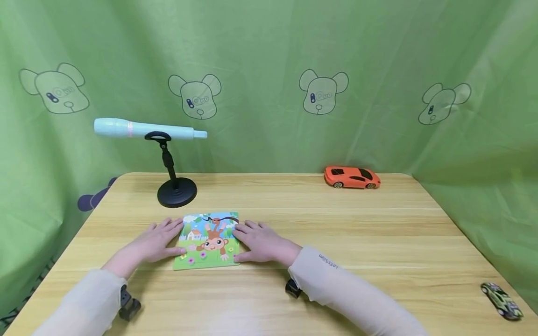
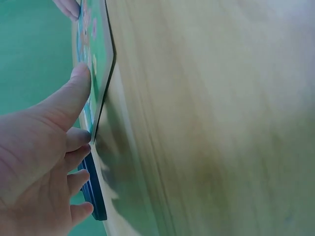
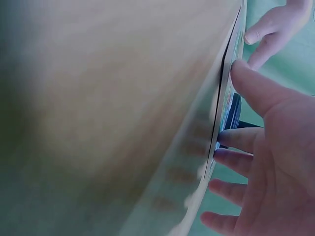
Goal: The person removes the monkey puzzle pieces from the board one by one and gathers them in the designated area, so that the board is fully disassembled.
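A thin square board [image 1: 206, 254] with a cartoon monkey picture lies flat on the wooden table. My left hand [image 1: 156, 242] is at its left edge, the thumb resting on the printed face and the other fingers spread along the side. Opposite it, my right hand [image 1: 262, 243] touches the right edge with thumb and fingertips. In the left wrist view, the left thumb [image 2: 74, 93] lies over the board's edge [image 2: 109, 54]. The right wrist view has the right fingers [image 3: 241, 140] extended against the board's side, and the printed face is mostly hidden there.
Behind the board, a light-blue toy microphone [image 1: 164, 131] rests on a black stand [image 1: 177, 192]. An orange toy car [image 1: 352, 178] is at the table's back edge. A small patterned toy car [image 1: 502, 301] sits near the right edge. Green curtain [image 1: 269, 140] surrounds the table [image 1: 357, 233].
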Available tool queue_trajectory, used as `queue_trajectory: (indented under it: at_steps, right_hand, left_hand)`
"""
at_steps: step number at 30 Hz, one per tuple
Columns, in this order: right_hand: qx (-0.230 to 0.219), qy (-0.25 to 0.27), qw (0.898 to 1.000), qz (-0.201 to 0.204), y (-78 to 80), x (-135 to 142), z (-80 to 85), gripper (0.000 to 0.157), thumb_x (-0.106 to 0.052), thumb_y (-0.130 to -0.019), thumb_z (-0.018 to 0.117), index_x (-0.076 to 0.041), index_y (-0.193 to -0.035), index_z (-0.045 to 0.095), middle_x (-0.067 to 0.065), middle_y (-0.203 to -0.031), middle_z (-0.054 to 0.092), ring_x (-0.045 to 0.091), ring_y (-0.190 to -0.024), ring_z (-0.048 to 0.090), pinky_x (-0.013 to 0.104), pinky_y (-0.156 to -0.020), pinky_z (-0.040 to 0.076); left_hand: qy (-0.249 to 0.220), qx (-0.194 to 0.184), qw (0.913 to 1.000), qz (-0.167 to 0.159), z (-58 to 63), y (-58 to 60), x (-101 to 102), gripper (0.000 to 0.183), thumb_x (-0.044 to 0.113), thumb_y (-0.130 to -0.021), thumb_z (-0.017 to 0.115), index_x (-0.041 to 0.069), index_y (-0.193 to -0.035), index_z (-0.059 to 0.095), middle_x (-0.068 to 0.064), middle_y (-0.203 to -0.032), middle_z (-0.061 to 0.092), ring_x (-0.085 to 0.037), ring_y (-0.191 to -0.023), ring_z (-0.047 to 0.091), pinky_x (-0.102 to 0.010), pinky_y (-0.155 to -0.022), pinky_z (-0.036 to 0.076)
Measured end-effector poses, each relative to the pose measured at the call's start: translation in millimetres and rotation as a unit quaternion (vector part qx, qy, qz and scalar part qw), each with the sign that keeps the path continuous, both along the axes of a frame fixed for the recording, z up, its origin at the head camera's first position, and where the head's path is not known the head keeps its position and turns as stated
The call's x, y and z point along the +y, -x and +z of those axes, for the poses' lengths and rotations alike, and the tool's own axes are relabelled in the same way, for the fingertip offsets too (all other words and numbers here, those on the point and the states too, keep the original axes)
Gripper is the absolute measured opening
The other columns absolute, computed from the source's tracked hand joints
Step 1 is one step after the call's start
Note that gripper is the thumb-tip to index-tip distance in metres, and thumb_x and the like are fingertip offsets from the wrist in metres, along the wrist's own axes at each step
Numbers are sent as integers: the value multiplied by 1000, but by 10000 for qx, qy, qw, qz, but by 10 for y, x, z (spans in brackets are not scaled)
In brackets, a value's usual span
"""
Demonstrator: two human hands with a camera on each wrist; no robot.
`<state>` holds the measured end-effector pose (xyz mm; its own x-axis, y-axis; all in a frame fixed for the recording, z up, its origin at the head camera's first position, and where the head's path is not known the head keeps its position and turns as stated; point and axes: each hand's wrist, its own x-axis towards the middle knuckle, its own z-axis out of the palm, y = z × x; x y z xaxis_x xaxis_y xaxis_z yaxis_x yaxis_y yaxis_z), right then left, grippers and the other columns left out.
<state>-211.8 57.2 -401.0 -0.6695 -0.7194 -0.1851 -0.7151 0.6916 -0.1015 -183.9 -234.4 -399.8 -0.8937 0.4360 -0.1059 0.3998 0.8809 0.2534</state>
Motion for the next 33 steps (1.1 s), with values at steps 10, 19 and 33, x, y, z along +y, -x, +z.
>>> queue_trajectory:
  at_steps: [10,19,33]
  right_hand:
    - [-188,115,9997,-87,-15,91,29,75,-56,-86,52,-12,-144,32,6,-148,26,30,-134,21,49,-106,19]
    - [-375,237,9988,-215,-43,314,61,73,-52,-87,55,-10,-143,34,8,-148,28,32,-134,21,49,-107,19]
    - [-685,586,9946,-518,-101,815,68,72,-48,-85,60,-9,-142,36,9,-147,29,33,-134,21,49,-107,19]
  left_hand:
    - [58,-119,9998,-145,8,4,94,79,48,-87,57,-8,-137,34,-26,-143,28,-47,-128,23,-64,-99,18]
    - [183,-134,9994,-267,-16,18,322,79,47,-88,55,-10,-137,32,-27,-143,26,-46,-128,24,-60,-101,21]
    - [328,-211,9981,-471,-41,81,801,80,48,-89,53,-10,-139,29,-25,-146,22,-40,-132,21,-55,-104,20]
